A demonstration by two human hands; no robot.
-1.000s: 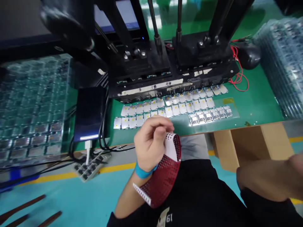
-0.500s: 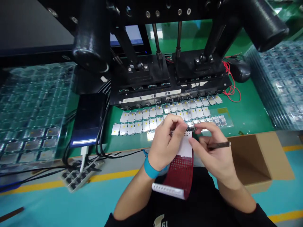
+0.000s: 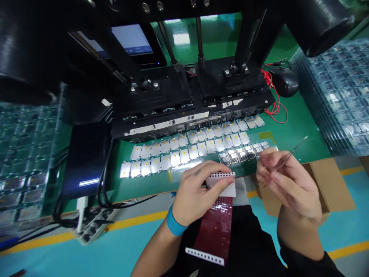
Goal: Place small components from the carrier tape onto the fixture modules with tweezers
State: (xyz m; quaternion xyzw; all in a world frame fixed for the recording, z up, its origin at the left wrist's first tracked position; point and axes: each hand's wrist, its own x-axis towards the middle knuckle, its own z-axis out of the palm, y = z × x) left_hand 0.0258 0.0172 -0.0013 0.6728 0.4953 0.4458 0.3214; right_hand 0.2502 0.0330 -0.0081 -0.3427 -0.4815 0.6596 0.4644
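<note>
Glossy, translucent red plastic sheet [image 3: 215, 229] with a matt, papery white strip [image 3: 229, 190]; shiny metal tweezers [image 3: 291, 151]; silvery, metal-faced circuit boards [image 3: 175, 158]; smooth, glossy green worktop [image 3: 311, 132]; clear, shiny plastic trays [image 3: 343, 98]; matt brown cardboard box [image 3: 340, 188]

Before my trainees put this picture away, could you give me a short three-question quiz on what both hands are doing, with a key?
1. True or false: the red strip lies flat on the green bench.
2. Fill in: the blue band circles the ____ wrist.
3. The right hand holds: (a) a cardboard box, (b) a thin tool, (c) a red wire.

Key: 1. False, it hangs from the left hand. 2. Left. 3. b.
</note>
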